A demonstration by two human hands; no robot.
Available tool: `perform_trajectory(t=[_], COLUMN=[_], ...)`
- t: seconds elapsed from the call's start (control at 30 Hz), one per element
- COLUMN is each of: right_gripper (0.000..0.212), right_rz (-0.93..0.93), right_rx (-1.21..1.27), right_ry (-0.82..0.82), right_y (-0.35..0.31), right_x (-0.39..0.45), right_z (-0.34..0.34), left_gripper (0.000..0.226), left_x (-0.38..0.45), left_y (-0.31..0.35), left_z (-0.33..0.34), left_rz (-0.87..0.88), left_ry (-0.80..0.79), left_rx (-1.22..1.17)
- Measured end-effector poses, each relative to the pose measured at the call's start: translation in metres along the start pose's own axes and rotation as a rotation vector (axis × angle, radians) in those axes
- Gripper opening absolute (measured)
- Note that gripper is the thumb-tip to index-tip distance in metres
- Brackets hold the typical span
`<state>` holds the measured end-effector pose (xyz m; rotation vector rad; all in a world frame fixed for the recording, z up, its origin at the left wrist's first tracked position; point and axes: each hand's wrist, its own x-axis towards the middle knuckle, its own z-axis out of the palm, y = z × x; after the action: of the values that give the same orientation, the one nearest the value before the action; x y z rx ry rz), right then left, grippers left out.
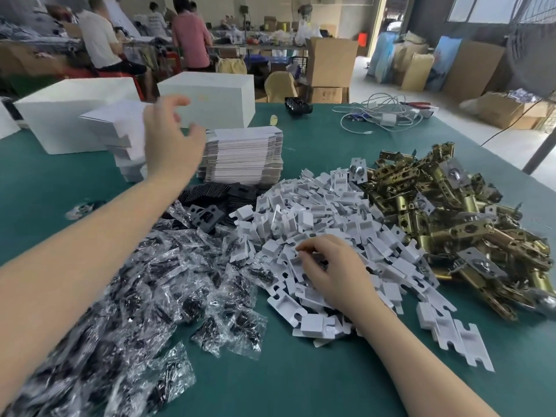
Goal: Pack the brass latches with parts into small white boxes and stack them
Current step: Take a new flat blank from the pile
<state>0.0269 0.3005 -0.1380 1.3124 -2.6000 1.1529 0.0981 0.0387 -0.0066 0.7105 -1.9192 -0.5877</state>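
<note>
Fingers of my right hand (334,266) curl down into the heap of white plastic inserts (316,218), grip unclear. Left hand (171,139) hovers spread, holding nothing, beside the stack of flat white cardboard boxes (243,155). Pile of brass latches (451,218) lies well right.

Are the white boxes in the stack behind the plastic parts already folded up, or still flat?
Still flat. The stack of white boxes shows only thin layered card edges, no formed box.

bagged parts (144,296) near left, plastic inserts (325,236) centre, latches (457,224) right, flat box blanks (243,158) behind inserts, big cartons (72,109) far left
</note>
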Motion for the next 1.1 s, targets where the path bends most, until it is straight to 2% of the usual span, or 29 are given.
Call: perform_trajectory(t=[0.07, 0.13, 0.2, 0.27, 0.3, 0.4, 0.47, 0.53, 0.6, 0.7, 0.77, 0.83, 1.0, 1.03, 1.1], right_gripper=[0.02, 0.024, 0.022, 0.016, 0.019, 0.029, 0.028, 0.021, 0.017, 0.017, 0.024, 0.03, 0.029, 0.029, 0.028], right_rz=[0.008, 0.012, -0.005, -0.019, 0.014, 0.269, 0.425, 0.514, 0.494, 0.302, 0.182, 0.083, 0.057, 0.073, 0.088], right_rx=[0.031, 0.059, 0.064, 0.136, 0.196, 0.458, 0.689, 0.779, 0.67, 0.229, 0.02, -0.118, -0.123, -0.102, -0.083], right_ry=[-0.009, -0.009, 0.038, 0.184, 0.279, 0.497, 0.515, 0.446, 0.342, 0.202, 0.165, 0.135, 0.138, 0.137, 0.135], right_y=[-0.001, 0.0, -0.002, -0.003, -0.003, 0.003, 0.011, 0.017, 0.018, 0.012, 0.006, 0.003, 0.008, 0.008, 0.009], right_x=[-0.001, -0.001, -0.002, -0.002, -0.002, 0.002, 0.006, 0.009, 0.008, 0.003, 0.001, -0.001, -0.002, -0.002, -0.002], right_z=[-0.001, -0.001, -0.002, -0.003, -0.006, -0.019, -0.028, -0.034, -0.032, -0.018, -0.01, -0.007, -0.008, -0.007, -0.007], left_gripper=[0.039, 0.039, 0.042, 0.041, 0.036, 0.028, 0.031, 0.033, 0.03, 0.024, 0.02, 0.018, 0.015, 0.015, 0.024], left_x=[-0.026, -0.056, -0.088, -0.123, -0.139, -0.174, -0.186, -0.189, -0.191, -0.195, -0.194, -0.187, -0.115, -0.092, -0.046], left_y=[0.037, 0.066, 0.081, 0.084, 0.084, 0.071, 0.058, 0.049, 0.046, 0.045, 0.045, 0.049, 0.052, 0.049, 0.04], left_z=[0.004, 0.01, 0.025, 0.046, 0.055, 0.076, 0.083, 0.085, 0.085, 0.085, 0.083, 0.079, 0.064, 0.065, 0.069], left_rz=[0.017, 0.012, 0.026, 0.035, 0.046, 0.171, 0.312, 0.357, 0.34, 0.266, 0.076, -0.152, -0.401, -0.386, -0.238], left_ry=[-0.131, -0.41, -0.727, -0.881, -0.887, -0.76, -0.705, -0.694, -0.686, -0.641, -0.565, -0.484, -0.286, -0.271, -0.277], left_rx=[-0.144, -0.222, -0.149, -0.047, -0.011, 0.12, 0.185, 0.162, 0.108, 0.047, -0.068, -0.28, -0.57, -0.537, -0.288])
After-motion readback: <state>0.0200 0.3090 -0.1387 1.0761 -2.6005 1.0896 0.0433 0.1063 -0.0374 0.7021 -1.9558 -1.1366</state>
